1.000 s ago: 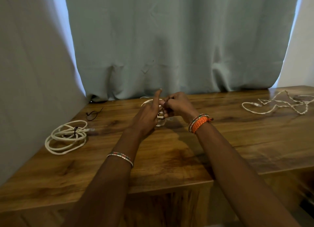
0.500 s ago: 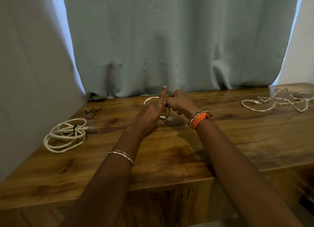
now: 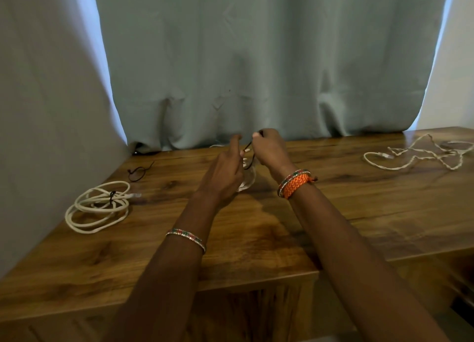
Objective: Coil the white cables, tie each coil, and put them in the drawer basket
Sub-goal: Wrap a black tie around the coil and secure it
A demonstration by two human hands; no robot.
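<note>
A small white cable coil (image 3: 248,181) rests on the wooden table (image 3: 256,229) between my hands, mostly hidden by them. My left hand (image 3: 225,172) holds the coil, index finger raised. My right hand (image 3: 269,150) pinches a thin black tie (image 3: 250,153) that runs down to the coil. A larger white coil (image 3: 98,207) with a black tie around it lies at the left. A loose, uncoiled white cable (image 3: 420,154) sprawls at the far right. A spare black tie (image 3: 138,172) lies near the back left.
Grey-blue curtains (image 3: 256,72) hang right behind the table's back edge and along the left. The table's front edge runs across below my forearms, with a lower wooden section at the right. No drawer basket shows.
My right hand has risen and pulled the black tie upward from the coil. My left hand stayed on the coil, its index finger still raised. The view shifted slightly.
</note>
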